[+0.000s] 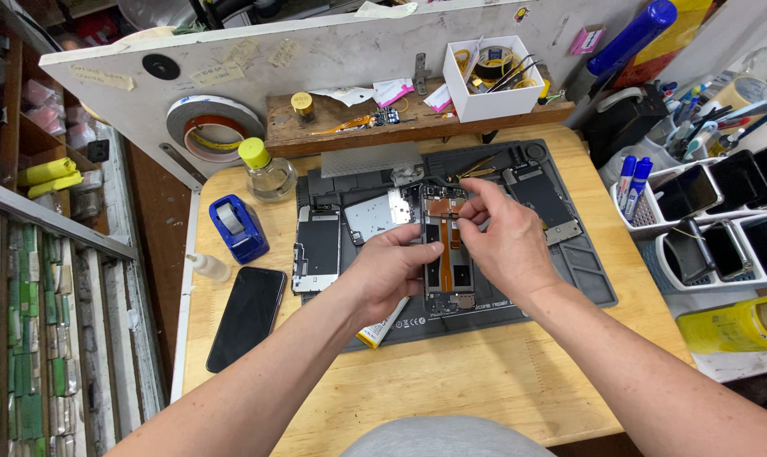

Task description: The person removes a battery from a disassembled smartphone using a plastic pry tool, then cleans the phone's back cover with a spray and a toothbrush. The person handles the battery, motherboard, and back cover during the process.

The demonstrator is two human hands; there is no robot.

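Observation:
An opened phone frame with orange flex cables lies on a dark grey repair mat in the middle of the wooden table. My left hand grips the frame's left edge, thumb pressed on it. My right hand hovers over the frame's upper part, fingertips pinched together on a small part or cable near the top; what they pinch is too small to tell. A metal shield plate and a dark screen part rest on the mat to the left.
A black phone lies face down at the left, beside a blue tape dispenser and a yellow-capped glass bottle. White racks with phones stand at the right. A white box of tools sits on a wooden shelf behind.

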